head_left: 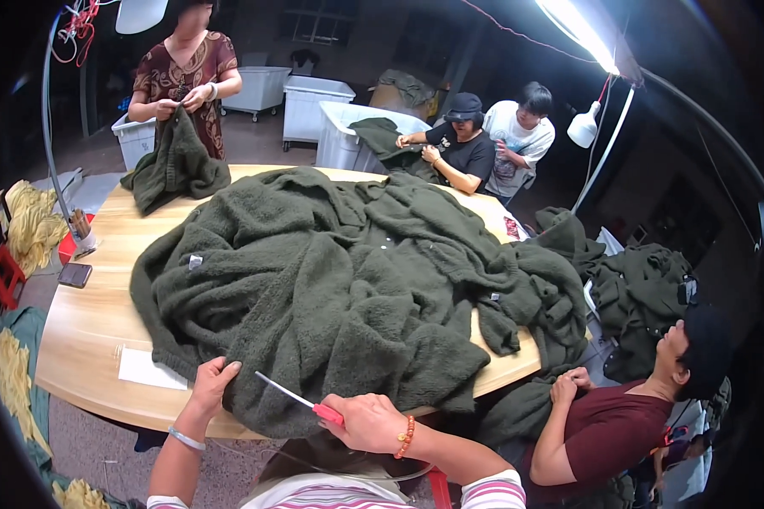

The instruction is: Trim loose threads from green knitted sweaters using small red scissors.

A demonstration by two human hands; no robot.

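Note:
A large heap of dark green knitted garments (314, 280) covers much of the wooden table. At its near edge, my left hand (213, 386) pinches the dark green knitted garment between thumb and fingers. My right hand (369, 424) is wrapped round a red-handled tool (287, 390) with a long, thin, pale shaft; its exact kind cannot be made out. The shaft points up and left over the garment, its tip a little right of my left hand. Whether the tip touches the fabric is unclear.
White paper (151, 369) and a phone (75, 274) lie on the table's left side (93, 331). Around the table, several other people handle green garments. White bins (316, 110) stand behind, lamp poles (607, 153) rise beside the table, and yellow cloth (34, 225) lies left.

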